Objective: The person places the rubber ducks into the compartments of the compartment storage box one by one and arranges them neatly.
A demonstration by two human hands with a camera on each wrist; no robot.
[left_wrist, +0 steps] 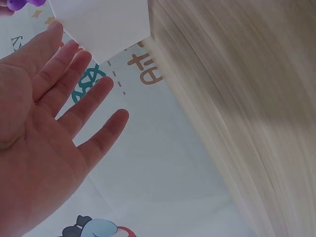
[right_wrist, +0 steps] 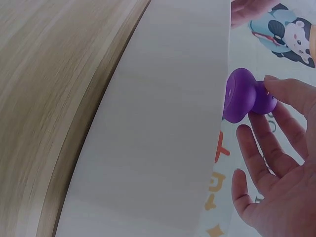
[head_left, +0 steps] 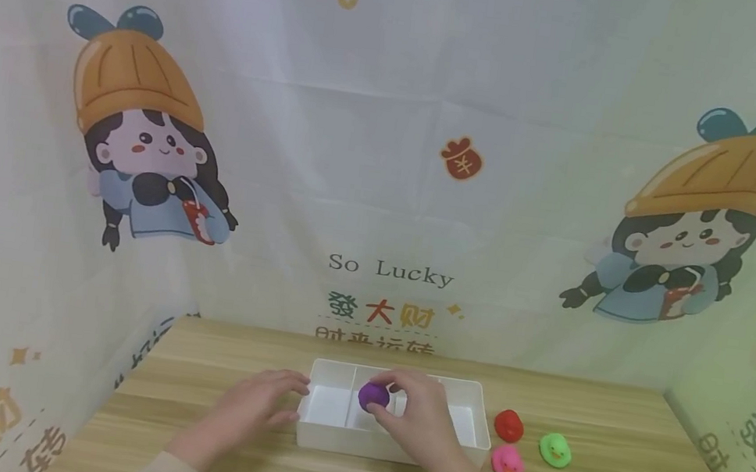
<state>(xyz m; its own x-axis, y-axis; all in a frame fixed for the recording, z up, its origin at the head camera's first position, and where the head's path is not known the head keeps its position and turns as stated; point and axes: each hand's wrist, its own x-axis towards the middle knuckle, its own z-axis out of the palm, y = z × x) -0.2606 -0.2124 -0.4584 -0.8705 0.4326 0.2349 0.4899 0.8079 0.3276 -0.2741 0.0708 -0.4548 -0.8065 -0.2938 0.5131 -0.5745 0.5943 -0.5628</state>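
Purple toy (head_left: 373, 398): over white tray's (head_left: 352, 443) second compartment from left. Right hand (head_left: 422, 422) pinches its narrower end, fingers and thumb, presumably to leave the broad end free. Left hand (head_left: 261, 403): fingers straight, nothing held, at tray's left end, perhaps to steady it; contact unclear. Red (head_left: 509, 425), pink (head_left: 507, 464), green toys (head_left: 555, 450) right of tray, likely for right-hand reach.
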